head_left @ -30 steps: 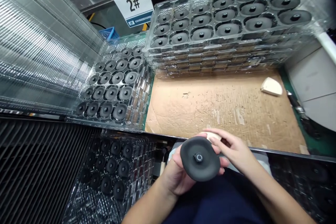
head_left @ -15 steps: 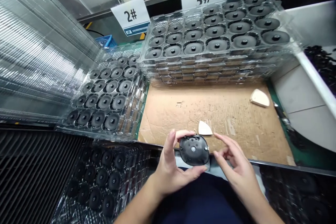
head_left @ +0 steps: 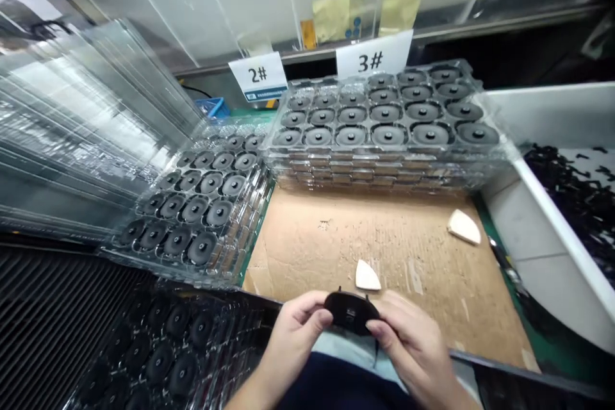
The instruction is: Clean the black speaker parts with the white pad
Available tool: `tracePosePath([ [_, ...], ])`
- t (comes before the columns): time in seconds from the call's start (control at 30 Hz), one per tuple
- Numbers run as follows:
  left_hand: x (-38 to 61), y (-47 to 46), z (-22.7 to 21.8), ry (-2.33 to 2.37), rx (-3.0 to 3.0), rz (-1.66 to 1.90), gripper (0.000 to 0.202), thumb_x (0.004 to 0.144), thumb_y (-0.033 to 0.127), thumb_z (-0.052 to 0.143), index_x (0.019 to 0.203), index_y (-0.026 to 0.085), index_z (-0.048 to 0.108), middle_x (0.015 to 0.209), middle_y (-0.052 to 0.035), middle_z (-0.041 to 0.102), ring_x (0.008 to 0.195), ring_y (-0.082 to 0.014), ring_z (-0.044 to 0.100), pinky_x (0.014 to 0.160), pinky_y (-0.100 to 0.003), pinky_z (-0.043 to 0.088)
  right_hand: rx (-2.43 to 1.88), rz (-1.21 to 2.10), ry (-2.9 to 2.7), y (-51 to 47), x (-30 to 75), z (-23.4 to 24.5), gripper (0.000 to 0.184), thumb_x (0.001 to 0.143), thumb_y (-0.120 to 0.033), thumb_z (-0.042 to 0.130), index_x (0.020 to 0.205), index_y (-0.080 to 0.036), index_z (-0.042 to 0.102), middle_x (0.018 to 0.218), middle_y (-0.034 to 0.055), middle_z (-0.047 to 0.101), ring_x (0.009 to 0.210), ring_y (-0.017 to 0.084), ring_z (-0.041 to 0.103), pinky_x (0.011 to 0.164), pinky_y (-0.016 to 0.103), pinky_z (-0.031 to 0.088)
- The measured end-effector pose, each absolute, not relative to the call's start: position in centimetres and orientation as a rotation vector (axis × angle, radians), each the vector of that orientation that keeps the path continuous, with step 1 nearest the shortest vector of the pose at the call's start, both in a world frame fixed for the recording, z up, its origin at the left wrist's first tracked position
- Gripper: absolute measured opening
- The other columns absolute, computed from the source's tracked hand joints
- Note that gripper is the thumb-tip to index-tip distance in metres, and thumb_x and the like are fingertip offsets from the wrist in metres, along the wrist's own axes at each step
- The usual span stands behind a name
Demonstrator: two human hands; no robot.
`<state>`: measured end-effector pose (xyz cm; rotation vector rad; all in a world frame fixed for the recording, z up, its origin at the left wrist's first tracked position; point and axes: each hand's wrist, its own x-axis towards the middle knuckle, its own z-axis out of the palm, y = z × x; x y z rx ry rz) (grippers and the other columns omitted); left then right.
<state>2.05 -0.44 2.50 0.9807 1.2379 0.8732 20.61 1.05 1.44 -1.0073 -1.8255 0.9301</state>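
A rounded black plastic part (head_left: 350, 312) is held between my two hands near the front edge of the table. My left hand (head_left: 300, 327) pinches its left side with thumb and fingers, and my right hand (head_left: 408, 333) grips its right side. Thin prongs stick up from its top edge, and another thin piece hangs below on the right. Just beyond it, a small white wedge-shaped piece (head_left: 368, 275) lies on the cardboard sheet (head_left: 307, 250). A second white wedge-shaped piece (head_left: 464, 227) lies farther right.
Stacked clear trays (head_left: 384, 163) of round black parts stand at the back, with another tray stack (head_left: 192, 205) at left. A white bin (head_left: 542, 211) on the right holds small black pieces. More trays (head_left: 158, 346) sit low at left. Signs read 2# (head_left: 259, 75) and 3# (head_left: 372, 61).
My right hand has closed on the black part, which my left hand alone held before. The part has been turned, now showing another face. The camera view has tilted up.
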Motion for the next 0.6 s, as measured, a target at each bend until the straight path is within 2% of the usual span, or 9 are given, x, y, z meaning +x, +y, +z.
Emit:
tracePosePath([
  [0.07,1.1,0.0,3.1,1.359,0.942,0.929,0.033,0.076,0.049,0.062,0.081,0.019,0.074,0.075,-0.0049,0.073,0.075,-0.0206,0.066,0.072,-0.030,0.051,-0.984,1.112,-1.785,2.2,19.9,1.3,0.034,0.095,-0.040,0.038,0.098,-0.024,0.068,0.069,0.0026,0.064,0.063,0.016,0.060,0.057,0.025,0.046],
  [0.13,-0.4,0.5,4.1,1.486,1.005,0.968,0.030,0.074,0.048,0.064,0.080,0.020,0.075,0.073,-0.0037,0.073,0.070,-0.0195,0.065,0.072,-0.030,0.052,-0.975,1.202,-1.801,4.2,19.4,0.8,0.035,0.094,-0.043,0.040,0.101,-0.025,0.068,0.071,0.0022,0.065,0.063,0.015,0.061,0.059,0.025,0.047],
  [0.3,-4.8,2.1,7.9,1.773,1.424,0.930,0.022,0.074,0.042,0.065,0.079,0.024,0.077,0.078,-0.0047,0.076,0.074,-0.0229,0.070,0.071,-0.030,0.054,-1.043,1.143,-1.785,12.4,19.0,-2.6,0.034,0.090,-0.044,0.048,0.082,-0.019,0.070,0.067,0.0018,0.063,0.065,0.015,0.060,0.065,0.028,0.047],
  [0.47,-6.4,5.4,11.5,1.791,1.833,0.727,0.018,0.080,0.031,0.060,0.088,0.029,0.075,0.086,-0.0016,0.077,0.080,-0.0200,0.071,0.073,-0.025,0.055,-1.134,1.143,-1.590,16.7,19.0,-7.0,0.038,0.092,-0.047,0.047,0.087,-0.013,0.062,0.075,-0.0003,0.063,0.065,0.011,0.060,0.065,0.029,0.050],
  [0.6,-4.1,10.8,13.9,1.641,2.045,0.600,0.017,0.078,0.027,0.061,0.088,0.029,0.075,0.086,-0.0011,0.077,0.079,-0.0193,0.071,0.073,-0.026,0.056,-1.107,1.191,-1.522,15.8,19.1,-7.8,0.040,0.089,-0.051,0.048,0.082,-0.017,0.068,0.074,0.0033,0.068,0.069,0.015,0.064,0.067,0.030,0.052],
])
